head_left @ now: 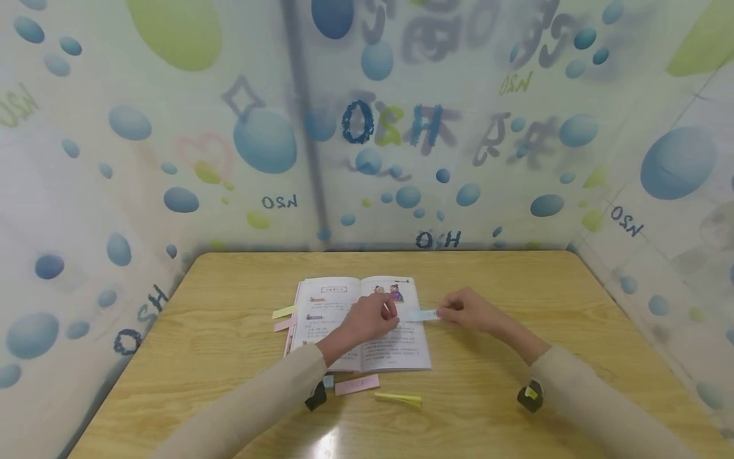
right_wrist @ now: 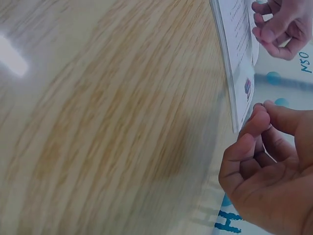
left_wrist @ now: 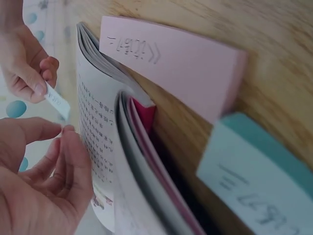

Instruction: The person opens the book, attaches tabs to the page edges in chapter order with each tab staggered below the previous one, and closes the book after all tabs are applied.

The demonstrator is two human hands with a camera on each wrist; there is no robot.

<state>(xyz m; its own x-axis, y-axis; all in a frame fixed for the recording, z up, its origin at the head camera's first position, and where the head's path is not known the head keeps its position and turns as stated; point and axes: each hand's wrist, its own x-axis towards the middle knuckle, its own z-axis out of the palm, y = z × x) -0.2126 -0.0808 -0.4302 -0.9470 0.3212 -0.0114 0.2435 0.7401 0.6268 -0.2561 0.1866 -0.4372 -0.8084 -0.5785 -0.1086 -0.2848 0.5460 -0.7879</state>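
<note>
A light blue sticky tab (head_left: pixel 424 315) is held level over the right edge of an open book (head_left: pixel 395 347). My right hand (head_left: pixel 473 310) pinches its right end between thumb and forefinger. The thumb and fingertips of my left hand (head_left: pixel 373 317), above the right page, pinch its other, see-through end. In the left wrist view the tab (left_wrist: pixel 57 101) spans the short space between both hands and bears handwriting. The right wrist view shows my right hand (right_wrist: pixel 269 171) with its other fingers curled; the tab is hidden there.
Yellow (head_left: pixel 283 312) and pink (head_left: pixel 283 325) tabs stick out from the book's left edge. In front of the book lie a pink pad (head_left: pixel 357 384) with handwriting, a blue pad (head_left: pixel 329 381) and a yellow pad (head_left: pixel 398 399). A patterned curtain (head_left: pixel 378 191) borders the wooden table (head_left: pixel 482 414).
</note>
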